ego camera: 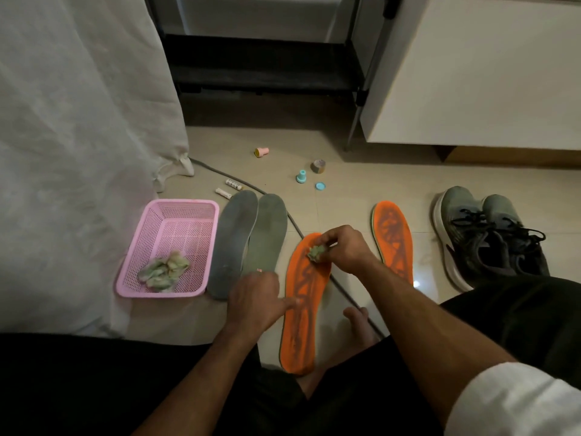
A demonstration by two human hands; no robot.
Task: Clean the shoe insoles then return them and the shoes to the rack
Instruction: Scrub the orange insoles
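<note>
Down on the tiled floor (pixel 345 171) the near orange insole (pixel 301 309) lies lengthwise straight in front of the seated person, and everything else is placed around it. The right hand (pixel 342 250) is over its toe end, fingers curled in a tight grip around a small crumpled greenish wipe (pixel 316 253) that is pressed onto the orange surface. The left hand (pixel 254 298) sits at the insole's left edge near the middle, fingers extended and fairly flat, fingertips touching the rim and holding nothing, pinning the insole down. Dark smeared patches run along the insole's length. To its right, well apart, lies the second orange insole (pixel 393 237) with the same dark marking, and farther right again a pair of dark grey laced shoes (pixel 490 237) stands side by side. Just left of the near insole two grey insoles (pixel 248 240) lie side by side, touching along their length, and left of those is a pink plastic basket (pixel 188 212) with wadded used wipes (pixel 165 270) in its near corner. Beyond the insole's toe, small items are scattered: a teal cap-like piece (pixel 301 176), a teal disc (pixel 320 185), a pink piece (pixel 261 151), a small roll (pixel 318 166) and two white tubes (pixel 229 188). A grey cable (pixel 283 212) crosses the floor, running under the near insole's toe end. Farther beyond stands the black rack (pixel 264 64), its low shelf dark. A bare foot (pixel 358 322) shows just right of the insole's heel half.
</note>
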